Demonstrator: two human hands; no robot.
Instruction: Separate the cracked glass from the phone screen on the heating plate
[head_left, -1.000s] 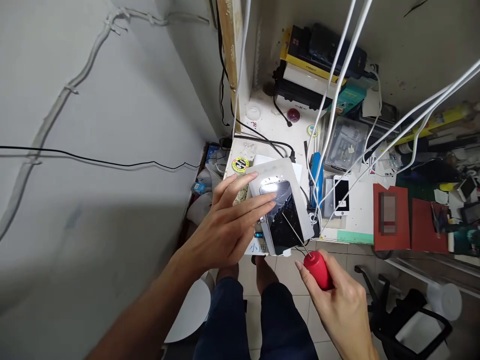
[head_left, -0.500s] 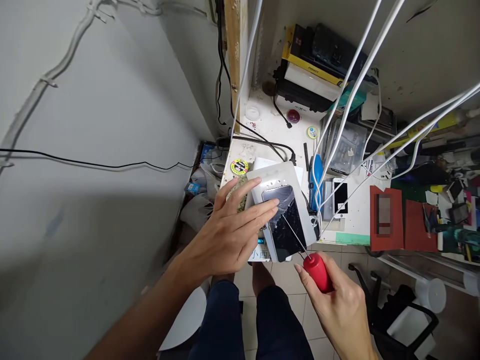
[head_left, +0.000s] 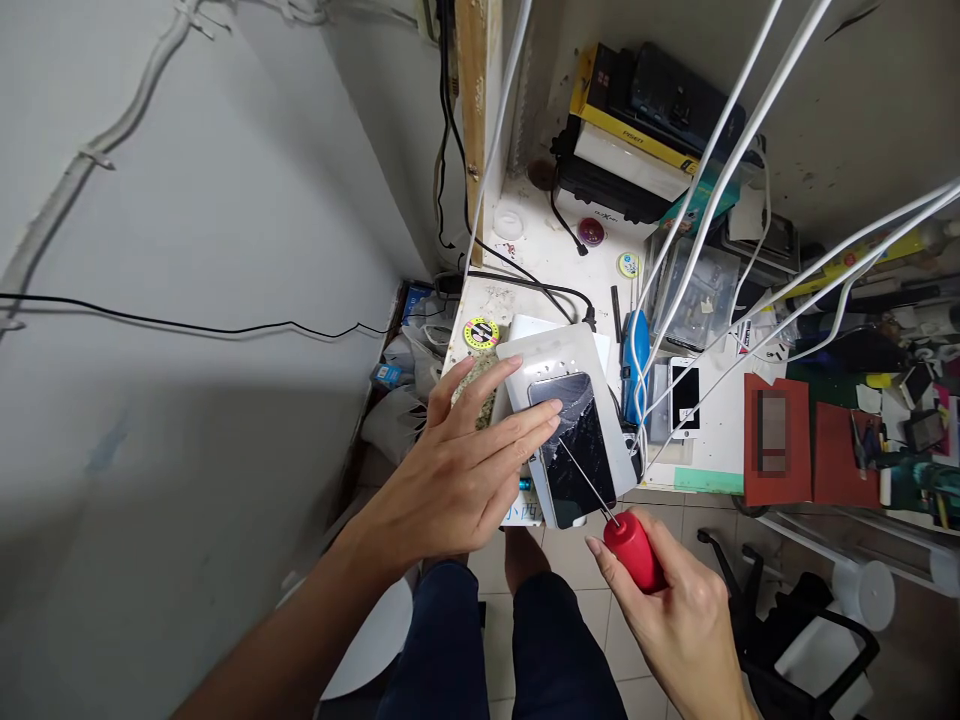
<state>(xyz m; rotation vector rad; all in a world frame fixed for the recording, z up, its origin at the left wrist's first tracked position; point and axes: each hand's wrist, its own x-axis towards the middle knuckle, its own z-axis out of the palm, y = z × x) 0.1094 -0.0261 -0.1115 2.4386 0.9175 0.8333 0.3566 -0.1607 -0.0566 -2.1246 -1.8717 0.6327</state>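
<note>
A dark phone screen (head_left: pixel 586 470) with cracks across it lies on a pale grey plate (head_left: pixel 559 352) near the table's front edge. Spread across the upper left part of the screen and the plate, my left hand (head_left: pixel 469 465) has its fingers apart and presses down without gripping. My right hand (head_left: pixel 679 600) is closed around the red handle of a thin tool (head_left: pixel 634 548). The metal shaft runs up and left over the screen, its tip close to my left fingertips. Whether the tip touches the glass is hard to tell.
A blue tool (head_left: pixel 634 368) and a white phone (head_left: pixel 685 397) lie right of the plate. White cables (head_left: pixel 697 205) hang across the right side. Boxes (head_left: pixel 630 165) are stacked at the back, and red mats (head_left: pixel 777 440) lie farther right. A round yellow-rimmed tin (head_left: pixel 481 333) sits left.
The tool's tip has shifted slightly left and down over the screen, and my right hand with it. My left hand stays in place. The view has moved slightly.
</note>
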